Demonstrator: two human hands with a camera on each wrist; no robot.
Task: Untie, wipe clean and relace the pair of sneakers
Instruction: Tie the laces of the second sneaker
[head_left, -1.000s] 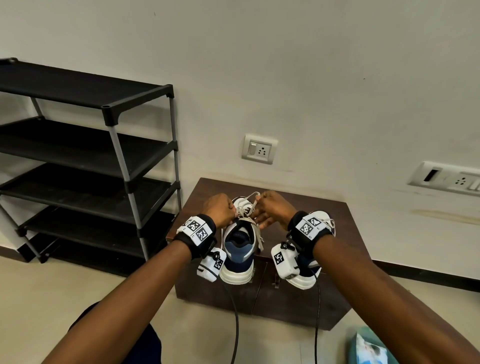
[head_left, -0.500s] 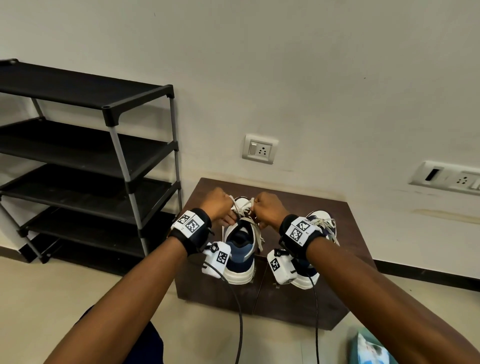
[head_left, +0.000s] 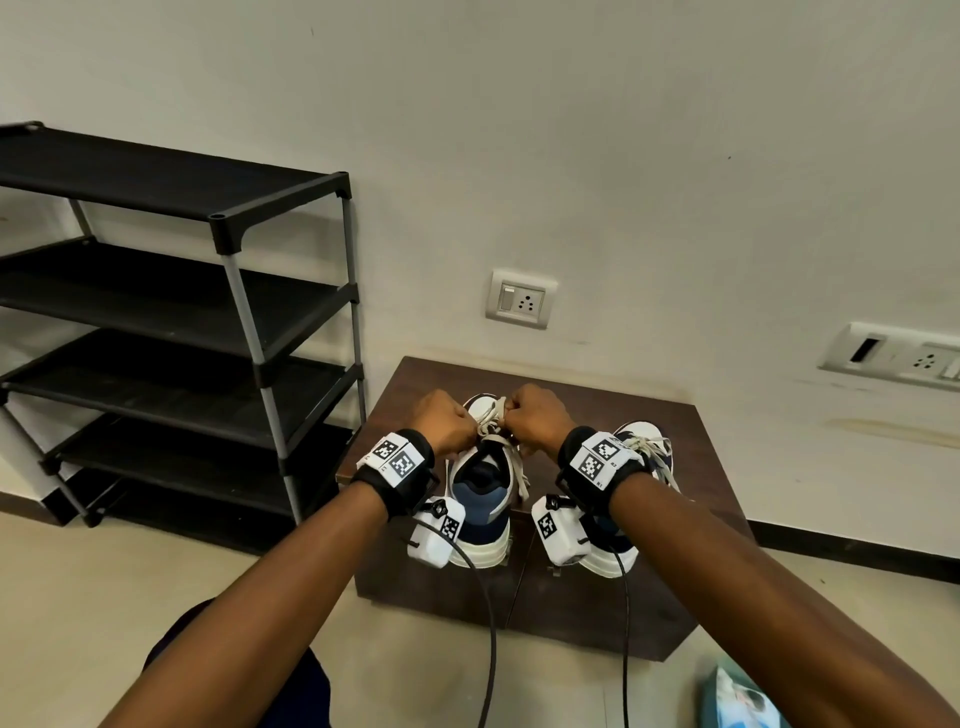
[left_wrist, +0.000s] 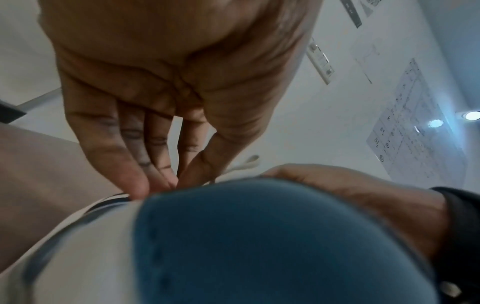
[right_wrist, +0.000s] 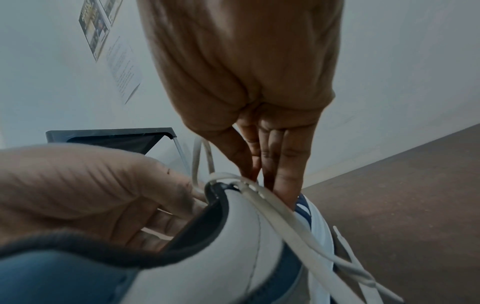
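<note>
Two white and blue sneakers stand heel toward me on a low brown cabinet (head_left: 691, 467). The left sneaker (head_left: 480, 499) has its cream laces (head_left: 491, 415) loose over the tongue. My left hand (head_left: 449, 421) and right hand (head_left: 535, 415) meet above it, knuckles up. In the left wrist view, the left hand (left_wrist: 174, 183) pinches a lace (left_wrist: 244, 164) just past the blue heel (left_wrist: 259, 246). My right hand (right_wrist: 257, 174) pinches the lace (right_wrist: 272, 207) at the top eyelets in the right wrist view. The right sneaker (head_left: 647, 447) is mostly hidden behind my right wrist.
A black shoe rack with several shelves (head_left: 208, 312) stands left of the cabinet. Wall sockets (head_left: 522, 299) sit behind it. A blue packet (head_left: 737, 696) lies on the floor at the lower right. Cables hang from both wrist cameras.
Both hands stay at the left sneaker's laces and have drawn slightly closer together over the tongue. The sneakers have not moved.
</note>
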